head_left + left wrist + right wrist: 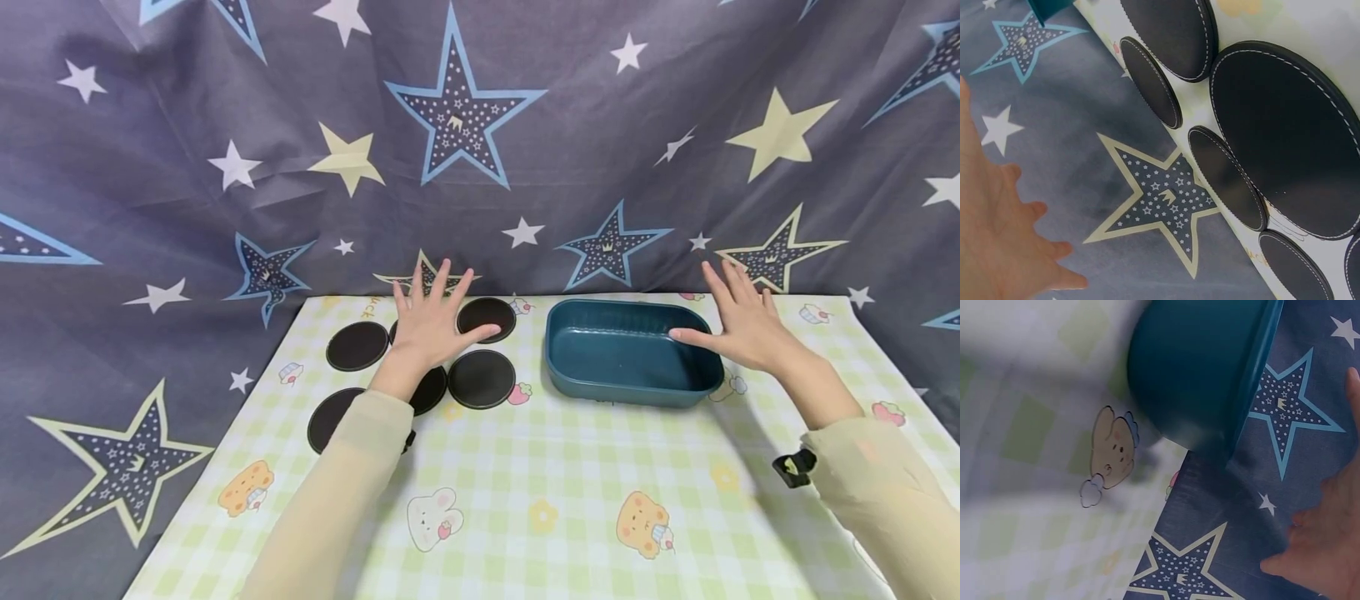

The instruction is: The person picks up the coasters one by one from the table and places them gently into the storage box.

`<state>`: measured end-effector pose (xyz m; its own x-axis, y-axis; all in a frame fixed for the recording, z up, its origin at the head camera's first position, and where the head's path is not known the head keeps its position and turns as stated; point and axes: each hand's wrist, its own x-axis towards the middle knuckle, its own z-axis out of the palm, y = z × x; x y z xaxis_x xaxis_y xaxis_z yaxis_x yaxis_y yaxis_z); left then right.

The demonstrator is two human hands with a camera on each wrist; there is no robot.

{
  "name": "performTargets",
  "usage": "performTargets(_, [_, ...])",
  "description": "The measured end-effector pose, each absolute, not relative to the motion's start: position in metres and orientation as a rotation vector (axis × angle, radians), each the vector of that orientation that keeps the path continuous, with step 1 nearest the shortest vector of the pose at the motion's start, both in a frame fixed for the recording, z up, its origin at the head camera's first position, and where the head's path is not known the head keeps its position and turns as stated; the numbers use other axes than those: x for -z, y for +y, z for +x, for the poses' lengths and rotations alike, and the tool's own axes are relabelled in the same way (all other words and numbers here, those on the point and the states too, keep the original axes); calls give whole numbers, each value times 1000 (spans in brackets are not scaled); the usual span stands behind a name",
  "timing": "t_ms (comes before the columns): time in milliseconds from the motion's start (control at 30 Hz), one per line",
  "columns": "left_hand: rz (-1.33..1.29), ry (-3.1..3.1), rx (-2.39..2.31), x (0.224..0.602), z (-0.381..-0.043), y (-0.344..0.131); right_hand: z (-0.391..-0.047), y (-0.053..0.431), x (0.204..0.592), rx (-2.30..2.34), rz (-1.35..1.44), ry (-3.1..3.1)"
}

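Observation:
Several black round coasters (pixel 482 380) with pale stitched edges lie flat on the left half of the table. My left hand (pixel 429 330) is held above them, fingers spread and straight, hiding part of the group. In the left wrist view, a gap shows between that hand (pixel 997 231) and the coasters (pixel 1285 137). A teal rectangular container (pixel 630 392) with rounded corners stands right of the coasters, its inside bare. Over its right end, my right hand (pixel 750 329) is spread, holding nothing. The right wrist view shows the container's end (pixel 1191 369) beside the hand (pixel 1325 531).
A green and white checked tablecloth (pixel 525 467) with cartoon prints covers the table. Behind and to the left hangs a dark grey curtain (pixel 300 83) with stars. Both forearms reach in from the front in pale sleeves (pixel 330 500), with a black strap (pixel 795 468) at the right wrist.

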<state>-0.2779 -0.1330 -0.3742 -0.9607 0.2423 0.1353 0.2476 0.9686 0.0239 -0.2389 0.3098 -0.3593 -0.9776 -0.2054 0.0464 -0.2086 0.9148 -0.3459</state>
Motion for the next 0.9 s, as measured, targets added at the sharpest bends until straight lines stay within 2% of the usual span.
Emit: performTargets(900, [-362, -3011, 57, 375, -265, -149, -224, 321, 390, -819, 350, -3081])
